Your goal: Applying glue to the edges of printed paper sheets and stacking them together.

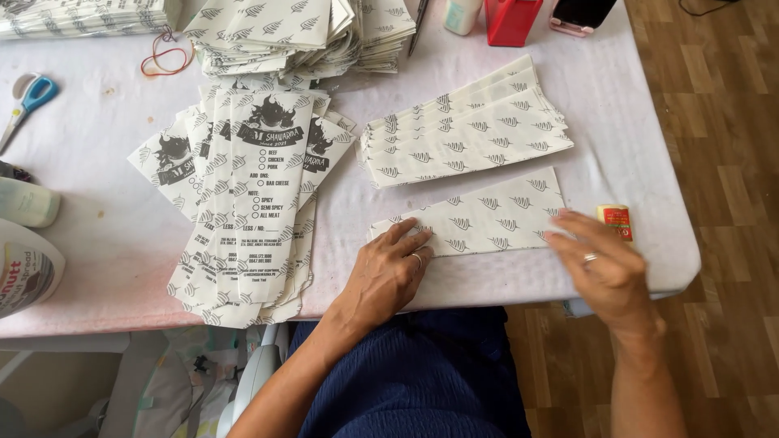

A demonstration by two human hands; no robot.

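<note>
A folded white paper sleeve [487, 215] with a grey leaf pattern lies near the table's front edge. My left hand [389, 272] presses flat on its left end, fingers spread, a ring on one finger. My right hand [596, 264] rests its fingertips on the sleeve's right end, also with a ring. Just behind lies a fanned stack of folded sleeves [466, 130]. To the left, a spread pile of flat printed paper sheets [247, 203] shows black logos and checkbox lists.
More stacked sheets [300, 32] sit at the back. Scissors with blue handles [24, 101], a red rubber band [166, 53], a white bottle [28, 203], a jar [24, 272], a red container [511, 18] and a small glue stick [617, 221] lie on the white tablecloth [97, 146].
</note>
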